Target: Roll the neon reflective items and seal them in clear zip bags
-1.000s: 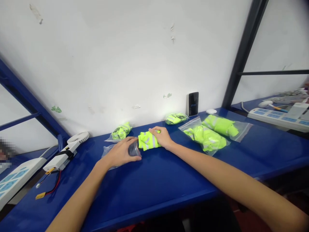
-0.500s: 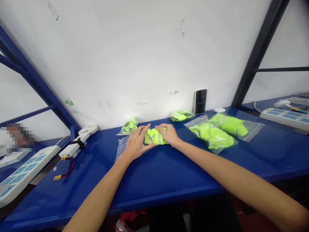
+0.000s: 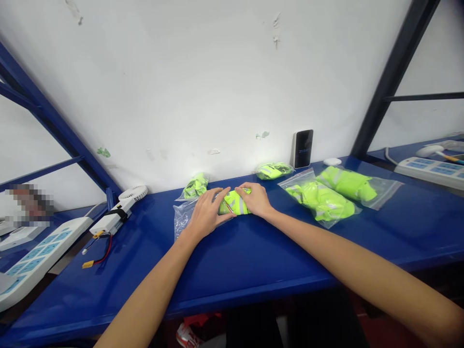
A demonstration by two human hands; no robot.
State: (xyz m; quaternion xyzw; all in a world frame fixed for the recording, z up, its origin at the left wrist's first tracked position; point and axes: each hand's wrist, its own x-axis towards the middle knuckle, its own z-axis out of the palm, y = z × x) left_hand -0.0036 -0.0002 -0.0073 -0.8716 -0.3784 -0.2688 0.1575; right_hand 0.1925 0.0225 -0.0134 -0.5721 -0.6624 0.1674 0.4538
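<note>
A folded neon-yellow vest with grey reflective stripes (image 3: 235, 204) lies on the blue table (image 3: 253, 261), half inside the mouth of a clear zip bag (image 3: 181, 216). My left hand (image 3: 206, 213) rests on the bag and the vest's left end, fingers bent over them. My right hand (image 3: 256, 199) presses on the vest's right end with curled fingers.
Two bagged vests (image 3: 321, 201) (image 3: 350, 183) lie to the right. Smaller bagged vests (image 3: 195, 185) (image 3: 272, 169) sit against the wall, beside a phone (image 3: 303, 148). A small fan on a white pack (image 3: 119, 210), loose wires (image 3: 96, 256) and power strips (image 3: 32, 256) (image 3: 431, 169) stand at the sides.
My left hand has slid right with the bag's mouth over the vest's left end. The vest now sits partly inside the bag, and both hands are closer together.
</note>
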